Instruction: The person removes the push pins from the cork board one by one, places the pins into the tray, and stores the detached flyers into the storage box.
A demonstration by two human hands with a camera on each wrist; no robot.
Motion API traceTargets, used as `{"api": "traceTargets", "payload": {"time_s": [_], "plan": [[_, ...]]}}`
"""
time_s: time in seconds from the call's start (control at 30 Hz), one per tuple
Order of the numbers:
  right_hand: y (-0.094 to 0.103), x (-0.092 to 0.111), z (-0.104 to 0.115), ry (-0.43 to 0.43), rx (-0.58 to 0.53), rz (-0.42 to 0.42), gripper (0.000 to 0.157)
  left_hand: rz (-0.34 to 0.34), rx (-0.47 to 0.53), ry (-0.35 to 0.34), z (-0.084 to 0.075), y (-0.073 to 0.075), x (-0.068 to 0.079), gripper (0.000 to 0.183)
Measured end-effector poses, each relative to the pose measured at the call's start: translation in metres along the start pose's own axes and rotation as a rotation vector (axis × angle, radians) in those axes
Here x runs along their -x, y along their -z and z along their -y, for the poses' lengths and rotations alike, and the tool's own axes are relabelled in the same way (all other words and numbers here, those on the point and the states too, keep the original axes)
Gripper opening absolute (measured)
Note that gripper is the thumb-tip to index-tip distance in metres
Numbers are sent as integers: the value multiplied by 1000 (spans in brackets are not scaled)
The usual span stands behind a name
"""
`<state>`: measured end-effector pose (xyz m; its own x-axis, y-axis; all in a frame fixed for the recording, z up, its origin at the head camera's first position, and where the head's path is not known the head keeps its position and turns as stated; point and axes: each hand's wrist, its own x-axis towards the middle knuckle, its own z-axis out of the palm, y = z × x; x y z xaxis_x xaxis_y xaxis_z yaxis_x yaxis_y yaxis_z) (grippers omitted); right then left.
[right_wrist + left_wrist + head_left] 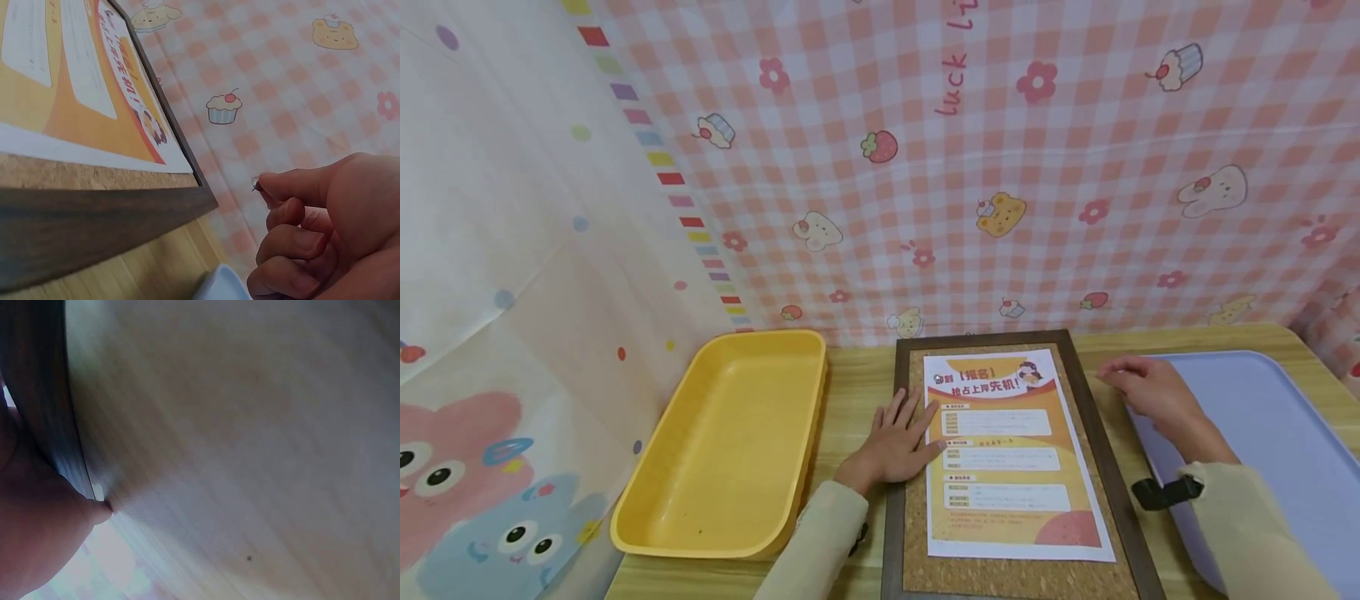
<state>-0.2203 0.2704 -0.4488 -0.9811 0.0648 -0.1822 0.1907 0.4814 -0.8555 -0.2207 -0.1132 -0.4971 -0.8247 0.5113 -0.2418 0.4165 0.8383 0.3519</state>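
A printed orange and white poster [1003,467] lies on a cork board [917,533] with a dark wooden frame [1093,417]. My left hand [891,446] rests with spread fingers over the frame's left side, its fingertips touching the poster's left edge. To the right of the frame, my right hand [1153,400] is raised near the board's upper right part. Between thumb and index finger it pinches a tiny clear-headed thumbtack [255,183], its point just showing. The other fingers of my right hand are curled in.
A yellow tray [722,450] stands left of the board on the wood-grain table [850,367]. At the right lies a pale blue-violet tray [1240,400], partly under my right forearm. A pink checked cloth [925,183] hangs behind the table.
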Motion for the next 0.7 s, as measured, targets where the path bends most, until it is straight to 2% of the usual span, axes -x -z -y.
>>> {"api": "traceTargets", "payload": {"time_s": [0.37, 0.7], "plan": [[13, 8, -9, -17, 24, 11, 50, -4, 13, 2, 1, -1, 1, 68], [23, 15, -22, -36, 66, -37, 55, -1, 27, 3, 1, -1, 0, 69]]}}
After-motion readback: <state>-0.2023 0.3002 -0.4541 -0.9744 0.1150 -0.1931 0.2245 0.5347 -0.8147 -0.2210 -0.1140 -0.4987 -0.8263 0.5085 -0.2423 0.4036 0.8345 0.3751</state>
